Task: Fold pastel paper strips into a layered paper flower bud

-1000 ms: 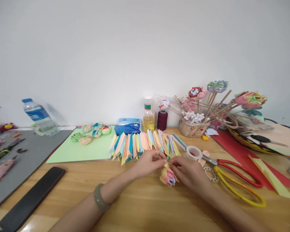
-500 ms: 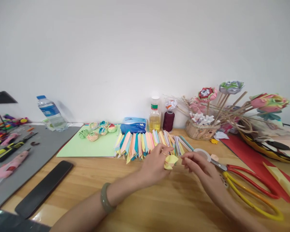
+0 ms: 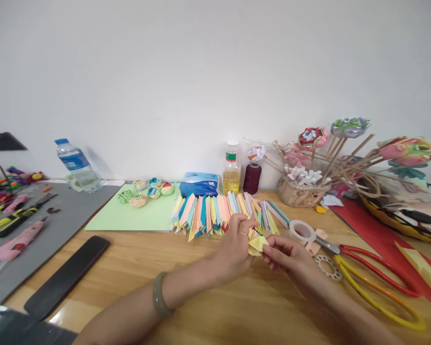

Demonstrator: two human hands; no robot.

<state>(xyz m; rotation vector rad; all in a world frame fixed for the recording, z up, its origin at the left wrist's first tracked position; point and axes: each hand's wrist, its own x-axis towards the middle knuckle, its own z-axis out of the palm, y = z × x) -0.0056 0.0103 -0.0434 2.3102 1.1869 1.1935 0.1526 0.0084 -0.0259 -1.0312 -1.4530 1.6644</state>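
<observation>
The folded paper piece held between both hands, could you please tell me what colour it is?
The folded paper piece is pale yellow, seen best in the head view.

Right hand (image 3: 285, 253) closed back in on folded yellow paper (image 3: 257, 243), now meeting left hand (image 3: 236, 244).
</observation>
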